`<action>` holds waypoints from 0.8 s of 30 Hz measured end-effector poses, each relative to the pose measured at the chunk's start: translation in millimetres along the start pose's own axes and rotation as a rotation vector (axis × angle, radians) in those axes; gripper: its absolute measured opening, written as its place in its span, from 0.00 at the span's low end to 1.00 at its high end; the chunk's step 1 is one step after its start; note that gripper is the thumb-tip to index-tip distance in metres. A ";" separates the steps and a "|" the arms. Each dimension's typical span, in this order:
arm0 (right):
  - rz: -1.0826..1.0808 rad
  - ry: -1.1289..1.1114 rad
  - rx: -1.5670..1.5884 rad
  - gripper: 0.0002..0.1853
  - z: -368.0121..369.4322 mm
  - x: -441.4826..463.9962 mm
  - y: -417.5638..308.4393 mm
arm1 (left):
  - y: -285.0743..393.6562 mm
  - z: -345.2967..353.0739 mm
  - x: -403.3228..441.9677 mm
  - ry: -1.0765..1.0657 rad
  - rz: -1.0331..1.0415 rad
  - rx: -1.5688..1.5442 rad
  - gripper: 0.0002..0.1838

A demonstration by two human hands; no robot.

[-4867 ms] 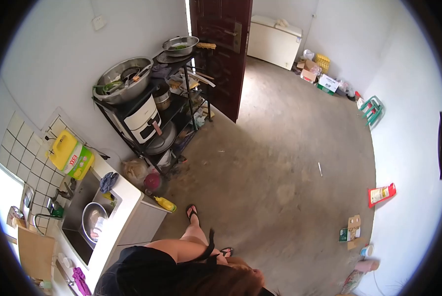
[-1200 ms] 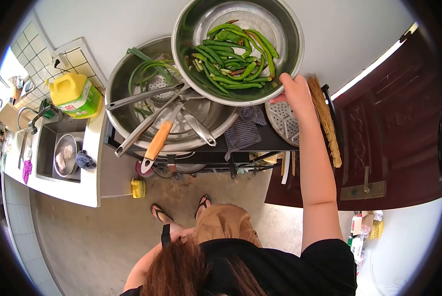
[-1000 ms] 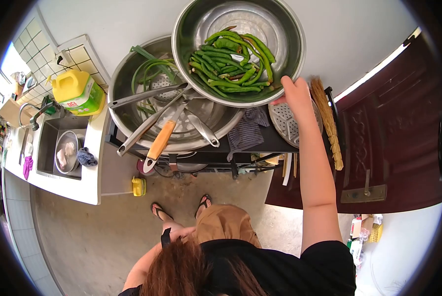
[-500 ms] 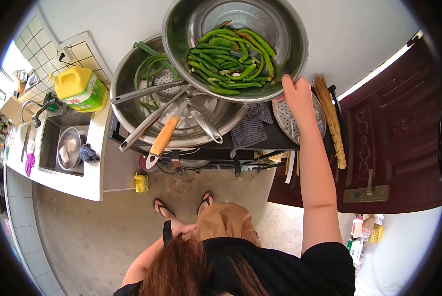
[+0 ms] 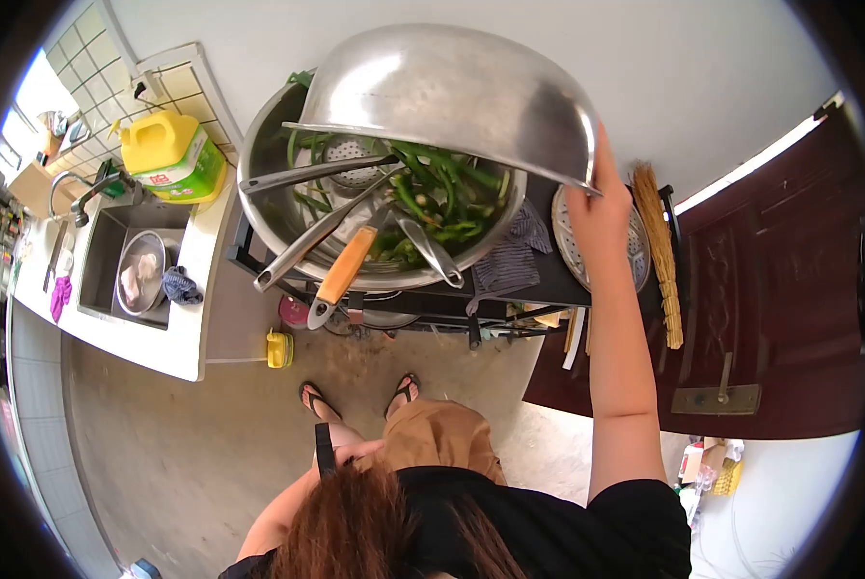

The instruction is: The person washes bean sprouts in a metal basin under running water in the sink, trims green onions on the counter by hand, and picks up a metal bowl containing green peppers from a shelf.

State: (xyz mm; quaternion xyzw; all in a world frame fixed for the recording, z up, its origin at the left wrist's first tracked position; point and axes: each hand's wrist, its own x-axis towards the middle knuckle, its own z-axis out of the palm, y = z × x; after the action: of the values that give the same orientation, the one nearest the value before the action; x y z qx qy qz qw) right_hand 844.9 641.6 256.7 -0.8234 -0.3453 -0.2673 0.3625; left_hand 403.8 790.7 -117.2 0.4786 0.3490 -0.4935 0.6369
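Note:
My right hand (image 5: 601,212) grips the rim of a steel basin (image 5: 432,82), which is tipped upside down with its outside facing me. Beneath it, green peppers (image 5: 437,198) lie or tumble into a larger steel basin (image 5: 259,145). That larger basin also holds green onions (image 5: 307,198), a slotted skimmer (image 5: 350,159), a wooden-handled spatula (image 5: 347,265) and other metal-handled utensils. Low down by the brown shorts (image 5: 442,434) is my left hand (image 5: 360,451); hair hides part of it, and its fingers cannot be made out.
On the left counter stand a yellow jug (image 5: 167,159) and a sink (image 5: 99,289) with a bowl of pale food (image 5: 143,275). A striped cloth (image 5: 509,261) and perforated steamer plate (image 5: 572,241) lie on the black rack. A straw broom (image 5: 659,261) leans before the dark red door (image 5: 751,309).
My right hand has turned the smaller basin over from facing me to upside down. The green peppers have left it and are now in or above the larger basin.

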 end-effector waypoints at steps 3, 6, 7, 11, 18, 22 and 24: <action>0.097 0.018 -0.026 0.36 -6.0 5.9 -19.0 | -7.6 -3.2 -3.4 0.004 0.008 -0.045 0.16; -0.005 0.123 -0.050 0.37 -5.6 11.9 -31.8 | -17.9 -9.9 -8.7 0.011 0.028 -0.101 0.16; 0.074 0.103 -0.025 0.32 -5.9 13.2 -36.2 | -21.2 -14.3 -10.1 0.013 0.040 -0.118 0.16; 0.243 0.116 -0.081 0.15 -3.0 12.6 -63.8 | -39.1 -47.4 -14.6 0.001 0.136 -0.305 0.16; 0.488 0.139 0.567 0.14 48.4 -2.0 -203.3 | -164.6 -207.0 -73.4 0.429 0.468 -0.393 0.17; 0.711 -0.103 0.869 0.16 108.5 -37.0 -304.3 | -270.1 -308.6 -153.7 0.706 0.488 -0.319 0.16; 0.759 -0.194 1.025 0.16 145.8 -56.3 -351.3 | -296.1 -338.2 -222.8 0.808 0.426 -0.408 0.15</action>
State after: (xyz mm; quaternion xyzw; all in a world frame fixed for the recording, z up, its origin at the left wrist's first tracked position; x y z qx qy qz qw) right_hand 569.9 909.7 276.1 -0.6310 -0.1452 0.1541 0.7464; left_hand 68.1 1162.7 -92.3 0.5579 0.5515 -0.0493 0.6182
